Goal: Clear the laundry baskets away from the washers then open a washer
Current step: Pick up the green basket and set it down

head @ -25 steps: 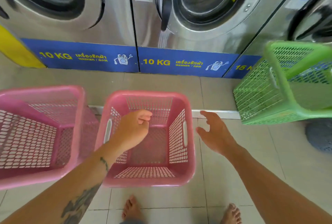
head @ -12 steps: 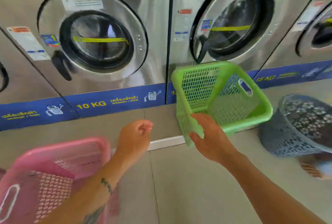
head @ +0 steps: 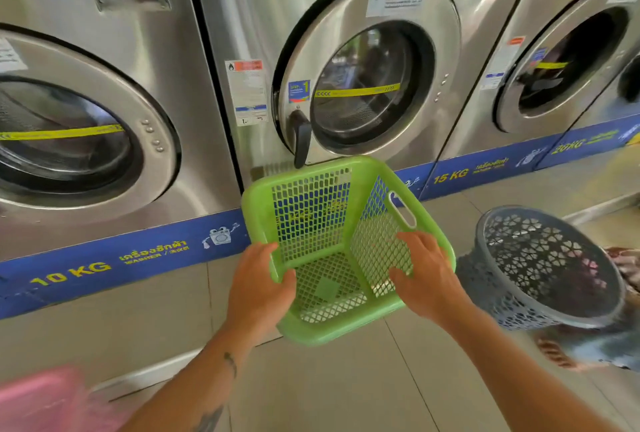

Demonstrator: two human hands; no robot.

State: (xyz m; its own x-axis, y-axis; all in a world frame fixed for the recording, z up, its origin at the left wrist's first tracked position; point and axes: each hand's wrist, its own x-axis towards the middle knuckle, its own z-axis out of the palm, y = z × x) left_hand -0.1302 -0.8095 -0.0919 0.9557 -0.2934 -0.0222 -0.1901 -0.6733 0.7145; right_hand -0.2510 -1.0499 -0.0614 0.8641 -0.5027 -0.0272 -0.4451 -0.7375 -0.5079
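A green mesh laundry basket (head: 313, 220), empty, is tilted with its opening toward me, in front of the middle washer (head: 367, 85). My left hand (head: 258, 287) grips the basket's left rim. My right hand (head: 424, 279) holds its right wall, fingers inside. The middle washer's round door is closed, with a black handle (head: 302, 140) on its left side just above the basket. A pink basket (head: 41, 400) shows blurred at the bottom left corner.
A grey round basket (head: 550, 268) with some clothes lies tipped on the floor at the right. More steel washers stand on the left (head: 79, 133) and right (head: 568, 64), doors closed. A low white floor step (head: 152, 372) runs before the washers.
The view swung right from the pink baskets. My right hand took the green basket's edge, then my left hand joined on its rim, and the basket now sits closer to me.
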